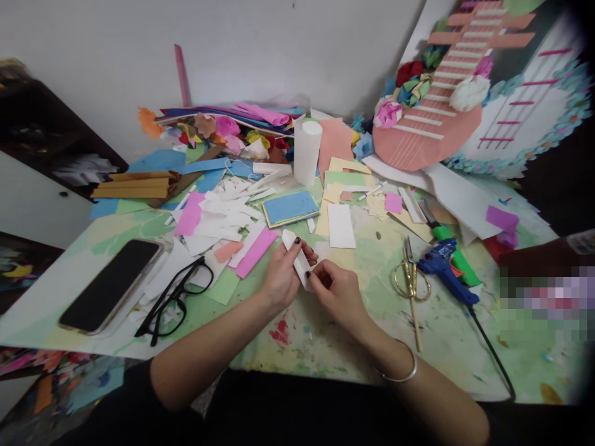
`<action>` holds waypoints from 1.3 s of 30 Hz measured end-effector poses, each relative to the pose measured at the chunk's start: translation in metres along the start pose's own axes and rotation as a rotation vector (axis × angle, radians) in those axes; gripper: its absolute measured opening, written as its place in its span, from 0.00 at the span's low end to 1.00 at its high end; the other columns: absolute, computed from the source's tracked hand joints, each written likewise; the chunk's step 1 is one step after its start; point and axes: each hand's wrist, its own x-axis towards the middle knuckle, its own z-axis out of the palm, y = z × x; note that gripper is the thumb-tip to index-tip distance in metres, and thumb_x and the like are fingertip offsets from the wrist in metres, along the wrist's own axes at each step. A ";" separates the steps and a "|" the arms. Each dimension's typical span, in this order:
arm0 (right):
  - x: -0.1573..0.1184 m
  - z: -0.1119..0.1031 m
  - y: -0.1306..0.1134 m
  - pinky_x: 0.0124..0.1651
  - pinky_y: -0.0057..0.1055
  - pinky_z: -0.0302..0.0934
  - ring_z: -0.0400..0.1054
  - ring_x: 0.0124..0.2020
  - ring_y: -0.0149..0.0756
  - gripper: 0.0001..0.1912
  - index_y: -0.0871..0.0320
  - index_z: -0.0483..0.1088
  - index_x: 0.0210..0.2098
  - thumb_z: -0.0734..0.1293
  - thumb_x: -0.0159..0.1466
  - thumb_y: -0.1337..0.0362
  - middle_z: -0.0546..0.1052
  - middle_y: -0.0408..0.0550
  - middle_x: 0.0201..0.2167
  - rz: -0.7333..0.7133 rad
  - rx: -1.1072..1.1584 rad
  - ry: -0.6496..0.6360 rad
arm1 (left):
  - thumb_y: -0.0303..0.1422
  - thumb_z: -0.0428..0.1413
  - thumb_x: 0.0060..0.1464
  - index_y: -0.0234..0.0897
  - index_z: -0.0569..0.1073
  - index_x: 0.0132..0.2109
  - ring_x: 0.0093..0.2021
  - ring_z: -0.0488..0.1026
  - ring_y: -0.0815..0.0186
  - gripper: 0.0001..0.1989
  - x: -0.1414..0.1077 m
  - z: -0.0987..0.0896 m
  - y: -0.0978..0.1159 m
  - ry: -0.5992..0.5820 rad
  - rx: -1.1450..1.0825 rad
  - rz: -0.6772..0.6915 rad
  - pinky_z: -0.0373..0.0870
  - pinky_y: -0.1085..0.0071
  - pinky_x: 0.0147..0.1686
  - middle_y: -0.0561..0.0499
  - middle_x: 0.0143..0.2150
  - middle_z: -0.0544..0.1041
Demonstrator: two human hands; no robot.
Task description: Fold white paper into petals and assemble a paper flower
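A narrow folded strip of white paper is held between my two hands, over the near middle of the table. My left hand grips its left side, the thumb pressed on the paper and the other fingers behind it. My right hand pinches the strip's lower end between thumb and fingers. Just beyond the hands lie a blue card stack and a white paper rectangle. A pink strip is to the left of my left hand.
Phone and black glasses lie left. Gold scissors, a blue glue gun and its cable are right. White scraps, a white roll and a paper instrument stand or lie farther back.
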 end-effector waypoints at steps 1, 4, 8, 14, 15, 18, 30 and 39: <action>0.000 0.000 0.000 0.29 0.27 0.53 0.62 0.23 0.29 0.07 0.57 0.65 0.25 0.62 0.60 0.67 0.71 0.41 0.21 -0.011 -0.026 -0.004 | 0.29 0.56 0.56 0.34 0.67 0.34 0.25 0.70 0.70 0.05 0.000 0.000 0.000 -0.006 0.002 -0.006 0.68 0.74 0.31 0.53 0.25 0.71; -0.001 0.001 0.002 0.31 0.27 0.54 0.63 0.25 0.31 0.07 0.57 0.65 0.26 0.62 0.61 0.67 0.71 0.43 0.23 -0.057 -0.110 0.025 | 0.33 0.54 0.59 0.34 0.66 0.34 0.23 0.68 0.71 0.07 -0.001 -0.001 0.001 -0.019 0.006 -0.025 0.66 0.76 0.26 0.55 0.23 0.68; -0.002 0.003 0.003 0.33 0.28 0.55 0.64 0.29 0.33 0.02 0.58 0.64 0.31 0.63 0.60 0.66 0.71 0.45 0.28 -0.078 -0.143 0.064 | 0.39 0.54 0.60 0.35 0.65 0.33 0.20 0.64 0.72 0.13 0.000 -0.002 0.003 -0.047 0.002 -0.022 0.63 0.78 0.23 0.57 0.20 0.64; -0.004 0.004 0.000 0.28 0.27 0.51 0.60 0.21 0.29 0.05 0.57 0.65 0.31 0.61 0.63 0.63 0.68 0.40 0.20 0.051 0.000 -0.112 | 0.33 0.52 0.62 0.34 0.65 0.33 0.22 0.64 0.74 0.09 0.001 0.000 0.006 -0.087 -0.046 -0.006 0.63 0.79 0.25 0.57 0.20 0.63; -0.004 0.003 0.000 0.27 0.27 0.50 0.60 0.21 0.29 0.06 0.57 0.64 0.29 0.61 0.62 0.63 0.68 0.40 0.20 0.056 0.007 -0.118 | 0.31 0.52 0.62 0.34 0.65 0.34 0.23 0.65 0.74 0.08 0.000 0.001 0.006 -0.091 -0.048 0.001 0.65 0.79 0.26 0.57 0.21 0.64; -0.004 0.004 0.001 0.26 0.27 0.51 0.60 0.21 0.30 0.09 0.56 0.61 0.26 0.61 0.62 0.63 0.68 0.40 0.19 0.073 0.117 -0.145 | 0.28 0.54 0.59 0.35 0.65 0.35 0.26 0.69 0.71 0.05 -0.003 0.003 0.007 -0.128 -0.035 0.009 0.68 0.76 0.29 0.56 0.23 0.66; -0.007 0.007 -0.002 0.20 0.24 0.58 0.64 0.17 0.26 0.06 0.57 0.64 0.35 0.63 0.63 0.61 0.71 0.40 0.22 0.221 0.567 -0.403 | 0.37 0.60 0.54 0.34 0.62 0.26 0.15 0.55 0.79 0.17 0.000 -0.002 0.021 -0.267 -0.069 -0.044 0.54 0.80 0.17 0.61 0.17 0.58; -0.006 0.008 -0.003 0.19 0.23 0.58 0.64 0.17 0.25 0.11 0.58 0.65 0.36 0.64 0.64 0.56 0.71 0.40 0.22 0.256 0.660 -0.434 | 0.31 0.66 0.44 0.36 0.53 0.19 0.12 0.50 0.79 0.26 -0.004 -0.003 0.024 -0.240 -0.068 -0.097 0.49 0.80 0.14 0.63 0.12 0.49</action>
